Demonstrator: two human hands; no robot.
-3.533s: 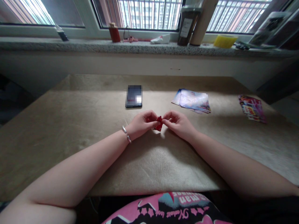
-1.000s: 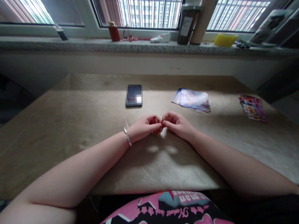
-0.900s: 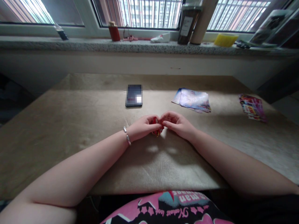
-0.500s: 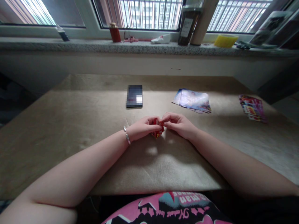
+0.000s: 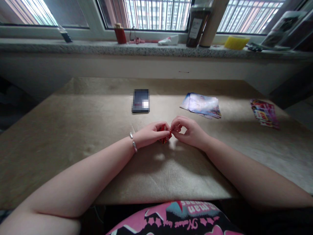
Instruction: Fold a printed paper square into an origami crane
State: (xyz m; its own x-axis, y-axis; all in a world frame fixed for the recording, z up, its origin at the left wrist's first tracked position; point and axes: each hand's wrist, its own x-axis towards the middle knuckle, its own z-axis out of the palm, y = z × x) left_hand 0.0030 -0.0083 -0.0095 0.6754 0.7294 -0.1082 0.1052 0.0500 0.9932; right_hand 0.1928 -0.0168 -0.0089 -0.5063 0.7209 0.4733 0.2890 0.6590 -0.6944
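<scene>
While both hands meet mid-table (image 5: 73, 137), short of its front edge, the left hand (image 5: 149, 134) closes around a small red paper (image 5: 165, 138) and the right hand (image 5: 190, 132) pinches its tip; a hard tug could tear it or pull it loose

A beige covered table (image 5: 73, 130) stretches before me. A dark phone (image 5: 141, 100) lies flat near its middle. To my right sits a fanned stack of pastel picture cards (image 5: 201, 105), with brighter printed sheets (image 5: 264, 113) well beyond them. The speckled windowsill (image 5: 97, 48) behind holds a red container (image 5: 120, 34), a dark jar (image 5: 195, 27) and a yellow tub (image 5: 236, 42).
</scene>
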